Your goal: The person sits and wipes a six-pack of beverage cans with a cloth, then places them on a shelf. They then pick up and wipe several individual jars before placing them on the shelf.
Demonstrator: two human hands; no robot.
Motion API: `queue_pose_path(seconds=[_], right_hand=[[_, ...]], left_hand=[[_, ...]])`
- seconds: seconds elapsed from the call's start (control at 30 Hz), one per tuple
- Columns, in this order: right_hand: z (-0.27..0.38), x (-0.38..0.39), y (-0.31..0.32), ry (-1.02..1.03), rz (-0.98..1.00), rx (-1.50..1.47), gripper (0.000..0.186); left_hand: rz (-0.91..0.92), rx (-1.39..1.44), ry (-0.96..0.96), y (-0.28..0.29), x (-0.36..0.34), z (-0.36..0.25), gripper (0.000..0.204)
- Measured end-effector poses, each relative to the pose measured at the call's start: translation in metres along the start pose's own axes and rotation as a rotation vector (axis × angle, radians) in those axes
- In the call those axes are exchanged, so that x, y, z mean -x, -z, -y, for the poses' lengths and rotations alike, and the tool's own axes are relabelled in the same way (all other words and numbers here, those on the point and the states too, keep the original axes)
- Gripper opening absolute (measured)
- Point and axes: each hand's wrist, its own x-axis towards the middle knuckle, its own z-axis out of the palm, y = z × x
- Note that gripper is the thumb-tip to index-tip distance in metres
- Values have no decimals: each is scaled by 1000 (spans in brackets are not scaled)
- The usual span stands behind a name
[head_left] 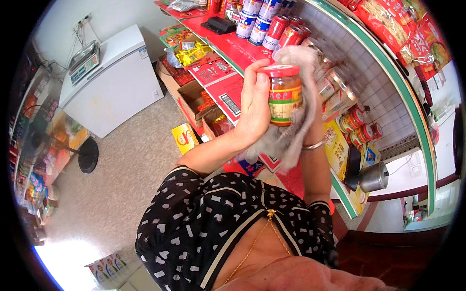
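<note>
My left hand (255,104) is closed around the side of a glass jar (284,97) with a red lid and a red, yellow and green label, held upright before the shelf. Against the jar's right side and behind it lies a grey cloth (308,72), hanging down below the jar. My right hand (316,114) is wrapped in this cloth, which hides most of its fingers; a bracelet (314,145) circles that wrist.
Blue-and-white cans (259,30) and red cans (276,31) stand on the red shelf (233,43). Further right are several jars (357,121) and a metal pot (374,177). Open cartons (191,99) sit below. A white chest freezer (114,82) carries a scale (85,63).
</note>
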Motion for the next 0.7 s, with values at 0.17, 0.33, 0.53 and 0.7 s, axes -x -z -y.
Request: queue_pose_path(seconds=[0.17,0.33,0.53,0.7], right_hand=[[26,36,-31,92,-89,94,46],[-15,52,-53,-14,-181,-404,44],[-45,57,-49,-50,-290,-471,46],[-71,50,-42,13,-464,-266,47]], left_hand=[[-72,225,113,-5,-7,-4,38],[-140,379,296,4,-15,6,40],[-54,506,438,11,-21,6,48],[-9,548,508,8,-10,9,44]])
